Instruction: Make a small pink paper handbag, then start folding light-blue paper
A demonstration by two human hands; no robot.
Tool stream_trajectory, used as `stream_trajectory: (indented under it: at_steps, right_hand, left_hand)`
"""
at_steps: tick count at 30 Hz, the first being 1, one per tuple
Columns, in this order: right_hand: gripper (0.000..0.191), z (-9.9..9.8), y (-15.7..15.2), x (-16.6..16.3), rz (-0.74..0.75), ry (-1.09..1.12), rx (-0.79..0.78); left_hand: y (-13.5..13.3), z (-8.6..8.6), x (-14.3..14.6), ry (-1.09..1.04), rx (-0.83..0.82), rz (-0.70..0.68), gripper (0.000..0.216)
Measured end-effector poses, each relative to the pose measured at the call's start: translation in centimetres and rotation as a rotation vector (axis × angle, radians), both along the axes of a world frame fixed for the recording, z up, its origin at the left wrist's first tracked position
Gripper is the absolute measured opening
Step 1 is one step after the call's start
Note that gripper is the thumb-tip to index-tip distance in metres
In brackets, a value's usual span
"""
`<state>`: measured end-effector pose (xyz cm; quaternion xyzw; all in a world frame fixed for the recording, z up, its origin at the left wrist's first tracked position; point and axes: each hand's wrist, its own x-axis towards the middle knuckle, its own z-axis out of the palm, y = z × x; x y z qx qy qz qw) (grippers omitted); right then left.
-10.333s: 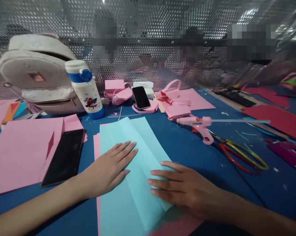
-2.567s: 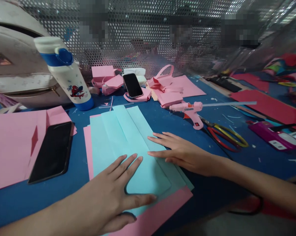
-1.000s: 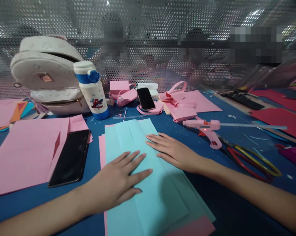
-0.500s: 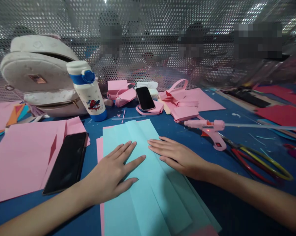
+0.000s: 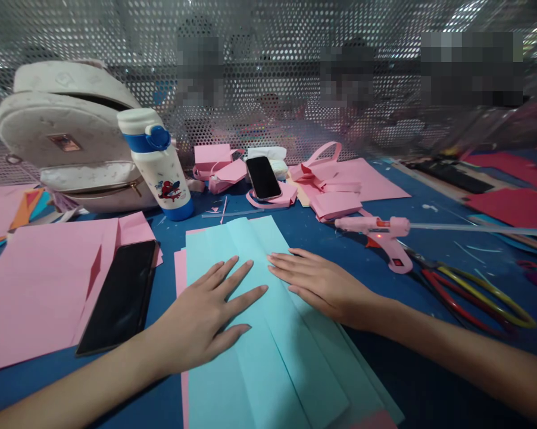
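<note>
A light blue sheet of paper point(image 5: 268, 351), folded lengthwise into strips, lies on a pink sheet point(image 5: 180, 280) on the blue table. My left hand point(image 5: 201, 316) rests flat on its left half, fingers spread and stretched out. My right hand point(image 5: 317, 283) lies flat on the right fold, fingers straight and pointing left, its tips close to those of the left hand. Neither hand holds anything.
A black phone point(image 5: 119, 296) lies on pink paper point(image 5: 36, 286) at the left. Behind stand a white bottle point(image 5: 156, 164) and a white backpack point(image 5: 67, 131). A second phone point(image 5: 263, 177), pink paper pieces point(image 5: 331, 185), a pink glue gun point(image 5: 380, 232) and scissors point(image 5: 469, 292) are at the right.
Both hands have barely shifted on the blue paper over the last second. The right hand slid back slightly toward me along the fold; the view tilted a little.
</note>
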<state>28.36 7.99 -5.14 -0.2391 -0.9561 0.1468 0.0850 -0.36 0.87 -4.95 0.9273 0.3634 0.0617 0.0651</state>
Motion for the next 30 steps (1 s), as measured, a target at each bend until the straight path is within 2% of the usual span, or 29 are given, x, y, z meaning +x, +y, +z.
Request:
stream_trajectory:
  at_steps: [5, 13, 24, 30]
  right_hand:
    - [0.044, 0.3, 0.2, 0.1, -0.027, 0.022, -0.015]
    - [0.033, 0.2, 0.5, 0.8, -0.014, 0.085, 0.107]
    - [0.03, 1.3, 0.5, 1.0, 0.018, 0.071, 0.036]
    - [0.031, 1.0, 0.6, 1.1, -0.003, 0.078, 0.053]
  left_hand:
    - [0.0, 0.1, -0.1, -0.007, -0.009, 0.005, 0.056]
    - [0.1, 0.3, 0.0, -0.002, -0.023, -0.003, 0.054]
    - [0.1, 0.4, -0.1, -0.019, -0.013, -0.031, 0.052]
    - [0.2, 0.3, -0.1, -0.04, -0.007, -0.032, 0.051]
